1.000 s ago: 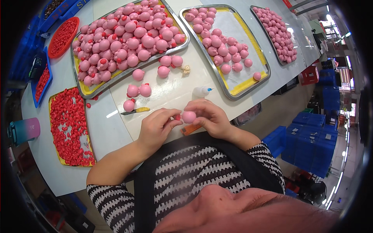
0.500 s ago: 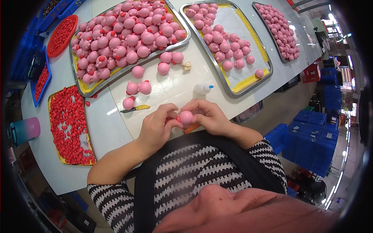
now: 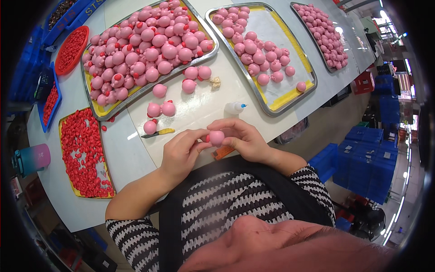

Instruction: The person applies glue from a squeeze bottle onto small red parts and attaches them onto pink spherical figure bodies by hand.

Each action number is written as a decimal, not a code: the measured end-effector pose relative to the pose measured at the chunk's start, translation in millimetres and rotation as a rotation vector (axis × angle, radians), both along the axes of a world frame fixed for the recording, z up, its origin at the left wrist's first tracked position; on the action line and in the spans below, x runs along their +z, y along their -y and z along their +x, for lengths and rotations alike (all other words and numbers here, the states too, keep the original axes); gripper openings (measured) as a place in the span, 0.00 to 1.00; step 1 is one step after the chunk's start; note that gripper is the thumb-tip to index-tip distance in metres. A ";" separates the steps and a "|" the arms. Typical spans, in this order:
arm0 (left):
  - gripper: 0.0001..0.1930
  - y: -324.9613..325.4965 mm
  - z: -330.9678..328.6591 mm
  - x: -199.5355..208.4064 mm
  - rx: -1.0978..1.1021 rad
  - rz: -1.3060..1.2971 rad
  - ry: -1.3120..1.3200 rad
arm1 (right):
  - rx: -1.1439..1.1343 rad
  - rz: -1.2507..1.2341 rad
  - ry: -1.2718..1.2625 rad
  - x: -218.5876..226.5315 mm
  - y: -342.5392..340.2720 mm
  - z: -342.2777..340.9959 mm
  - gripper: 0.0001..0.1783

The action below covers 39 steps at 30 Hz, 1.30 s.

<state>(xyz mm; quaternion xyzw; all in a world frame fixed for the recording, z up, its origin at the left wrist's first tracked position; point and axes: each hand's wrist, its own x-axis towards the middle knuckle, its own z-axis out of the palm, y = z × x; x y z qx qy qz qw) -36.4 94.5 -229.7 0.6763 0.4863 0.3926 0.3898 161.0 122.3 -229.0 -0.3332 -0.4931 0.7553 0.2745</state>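
Observation:
A round pink ball [image 3: 217, 138] is gripped between the thumb and fingers of my right hand [image 3: 248, 141]. At the ball's left side shows a small red piece [image 3: 208, 138], pinched by the fingertips of my left hand [image 3: 182, 148] and touching the ball. Just below my hands an orange flat strip [image 3: 223, 153] lies on the table. Beyond them stands a small white bottle with a blue tip [image 3: 235, 107]. A yellow and black craft knife [image 3: 158, 133] rests left of my hands, beside several loose pink balls [image 3: 154, 109], some with red pieces.
A metal tray [image 3: 209, 53] heaped with pink balls stands far left. Another tray [image 3: 312, 93], partly filled, is at the right, with a third [image 3: 333, 68] beyond it. Red pieces fill a yellow-lined tray [image 3: 108, 183], a red bowl [image 3: 84, 34] and a blue tray [image 3: 45, 125]. A bottle [image 3: 34, 158] stands left.
My left fingertips have closed in around the red piece at the ball's side. More of the orange strip shows below my hands. The whole view has shifted slightly.

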 end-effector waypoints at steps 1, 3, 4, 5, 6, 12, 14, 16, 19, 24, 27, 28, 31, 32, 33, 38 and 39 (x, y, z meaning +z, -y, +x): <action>0.12 -0.7 0.9 -0.5 0.001 0.029 0.003 | -0.005 0.001 0.002 0.0 -0.4 1.0 0.18; 0.12 -1.7 1.3 -2.1 -0.007 0.042 -0.010 | 0.001 0.013 -0.017 -1.1 -0.9 1.9 0.19; 0.12 -1.9 1.4 -2.5 -0.013 0.055 -0.023 | 0.000 0.013 -0.016 -0.3 -1.0 2.4 0.19; 0.12 -1.7 1.3 -1.7 -0.013 0.055 -0.023 | 0.006 -0.010 0.011 1.3 -1.2 2.4 0.20; 0.12 -1.5 0.9 -0.6 -0.008 0.031 -0.016 | 0.011 -0.032 0.039 2.5 -1.0 2.1 0.20; 0.10 1.3 -4.3 3.3 0.038 -0.544 0.489 | -0.077 -0.024 0.010 11.6 6.4 -1.7 0.20; 0.10 -0.9 -4.6 3.5 0.119 -1.000 0.992 | -0.087 0.055 0.080 18.9 10.5 0.0 0.19; 0.10 -1.7 -9.5 -0.3 0.158 -1.051 1.108 | -0.094 0.132 0.149 25.1 11.0 3.0 0.19; 0.10 -2.2 -17.9 -2.4 0.189 -1.084 1.262 | -0.140 0.268 0.285 25.8 11.9 9.0 0.15; 0.09 -3.6 -27.2 2.2 0.133 -1.025 1.250 | -0.614 0.650 0.298 -3.4 7.3 6.4 0.11; 0.11 -0.8 -30.9 2.2 0.126 -0.985 1.210 | -0.558 0.751 0.497 0.7 -3.3 -1.7 0.17; 0.11 0.6 -32.1 2.2 0.129 -0.994 1.192 | -0.512 0.800 0.551 2.4 -5.3 -4.3 0.23; 0.13 5.8 -35.4 -0.6 0.085 -1.028 1.189 | -0.389 0.867 0.740 11.2 -9.4 -14.9 0.22; 0.13 6.4 -36.2 -1.0 0.027 -1.058 1.202 | -0.390 0.867 0.741 10.3 -8.7 -14.7 0.22; 0.13 7.0 -36.2 -0.1 0.026 -1.058 1.202 | -0.355 0.765 0.736 7.7 -7.9 -13.6 0.20; 0.13 4.6 -32.2 4.9 -0.067 -1.141 1.211 | -0.323 0.639 0.628 12.9 -2.5 -15.2 0.16; 0.13 3.4 -30.3 4.7 -0.067 -1.144 1.210 | -0.283 0.666 0.618 14.8 -1.6 -13.8 0.16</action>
